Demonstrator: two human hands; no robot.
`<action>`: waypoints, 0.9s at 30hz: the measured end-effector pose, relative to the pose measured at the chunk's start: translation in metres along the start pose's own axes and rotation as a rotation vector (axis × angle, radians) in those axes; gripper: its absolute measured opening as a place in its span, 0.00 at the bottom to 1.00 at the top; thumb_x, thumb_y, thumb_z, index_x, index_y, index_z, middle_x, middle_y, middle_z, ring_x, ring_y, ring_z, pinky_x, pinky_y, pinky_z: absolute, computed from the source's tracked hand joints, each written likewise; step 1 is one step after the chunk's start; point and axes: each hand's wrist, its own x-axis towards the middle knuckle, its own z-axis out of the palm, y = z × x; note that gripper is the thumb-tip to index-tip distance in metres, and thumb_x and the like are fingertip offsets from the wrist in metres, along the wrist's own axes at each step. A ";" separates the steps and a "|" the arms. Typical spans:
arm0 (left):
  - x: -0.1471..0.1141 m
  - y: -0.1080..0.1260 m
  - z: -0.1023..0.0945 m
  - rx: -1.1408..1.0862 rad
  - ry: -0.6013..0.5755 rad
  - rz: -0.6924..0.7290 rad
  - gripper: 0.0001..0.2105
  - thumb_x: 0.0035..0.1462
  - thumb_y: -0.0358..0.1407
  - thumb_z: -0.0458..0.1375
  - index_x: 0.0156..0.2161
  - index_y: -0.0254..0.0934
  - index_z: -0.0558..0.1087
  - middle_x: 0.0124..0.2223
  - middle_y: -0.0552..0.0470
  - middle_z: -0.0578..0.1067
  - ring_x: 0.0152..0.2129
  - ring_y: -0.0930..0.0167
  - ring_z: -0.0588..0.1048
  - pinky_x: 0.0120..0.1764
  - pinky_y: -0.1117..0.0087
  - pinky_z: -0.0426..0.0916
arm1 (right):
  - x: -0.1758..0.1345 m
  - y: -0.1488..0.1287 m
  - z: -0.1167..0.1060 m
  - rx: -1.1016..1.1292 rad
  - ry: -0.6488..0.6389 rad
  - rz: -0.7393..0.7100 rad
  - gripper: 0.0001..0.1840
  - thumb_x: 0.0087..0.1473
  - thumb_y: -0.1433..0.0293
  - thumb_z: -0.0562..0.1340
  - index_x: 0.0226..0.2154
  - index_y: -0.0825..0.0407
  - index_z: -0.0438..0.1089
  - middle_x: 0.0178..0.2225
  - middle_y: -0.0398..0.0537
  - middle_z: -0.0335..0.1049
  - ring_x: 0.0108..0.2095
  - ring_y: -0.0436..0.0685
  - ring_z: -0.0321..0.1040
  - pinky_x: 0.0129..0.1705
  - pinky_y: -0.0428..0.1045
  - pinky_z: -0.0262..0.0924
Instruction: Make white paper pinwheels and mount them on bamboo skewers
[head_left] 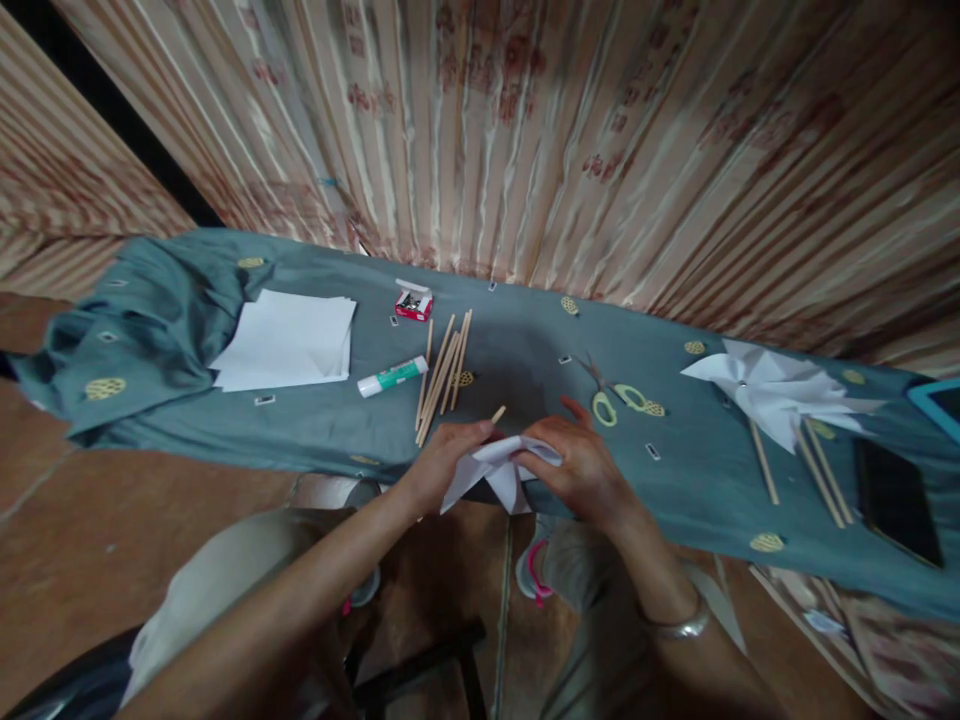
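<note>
A white paper pinwheel is held between my two hands at the front edge of the cloth-covered table. My left hand is closed on its left side. The tip of a wooden stick pokes out by my left fingertips; the rest of it is hidden. On the other side, my right hand pinches the folded paper, with one finger raised. Just beyond my hands lie a bundle of wooden sticks and scissors with yellow-green handles.
Left on the table are stacked white paper, a glue stick and an open red box of small metal pieces. To the right are finished-looking paper pinwheels on sticks, a black phone and a blue-edged device.
</note>
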 end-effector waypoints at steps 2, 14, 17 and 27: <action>0.000 0.002 0.000 -0.057 0.003 -0.022 0.22 0.44 0.50 0.62 0.29 0.29 0.79 0.26 0.49 0.77 0.24 0.71 0.69 0.30 0.71 0.59 | 0.000 0.000 0.000 0.023 0.006 -0.006 0.04 0.55 0.71 0.65 0.28 0.49 0.72 0.28 0.40 0.76 0.33 0.54 0.72 0.61 0.61 0.47; -0.015 0.009 -0.010 -0.390 -0.067 -0.189 0.16 0.46 0.38 0.67 0.39 0.30 0.80 0.35 0.46 0.79 0.16 0.82 0.57 0.18 0.77 0.46 | -0.022 -0.022 -0.014 0.112 0.034 -0.129 0.05 0.57 0.74 0.59 0.31 0.48 0.69 0.31 0.42 0.76 0.35 0.54 0.73 0.62 0.62 0.49; -0.023 0.011 -0.010 -0.358 -0.029 -0.194 0.16 0.41 0.35 0.71 0.38 0.32 0.81 0.33 0.49 0.78 0.17 0.83 0.59 0.19 0.78 0.46 | -0.027 -0.027 -0.017 0.120 0.035 -0.141 0.06 0.57 0.75 0.58 0.33 0.48 0.69 0.31 0.41 0.76 0.37 0.54 0.73 0.62 0.62 0.48; -0.066 0.004 -0.002 -0.141 -0.129 -0.027 0.13 0.42 0.38 0.70 0.35 0.35 0.82 0.33 0.52 0.74 0.26 0.76 0.68 0.28 0.74 0.57 | -0.037 -0.066 -0.030 -0.029 0.208 -0.329 0.09 0.55 0.75 0.58 0.39 0.49 0.69 0.34 0.44 0.77 0.41 0.56 0.73 0.61 0.61 0.50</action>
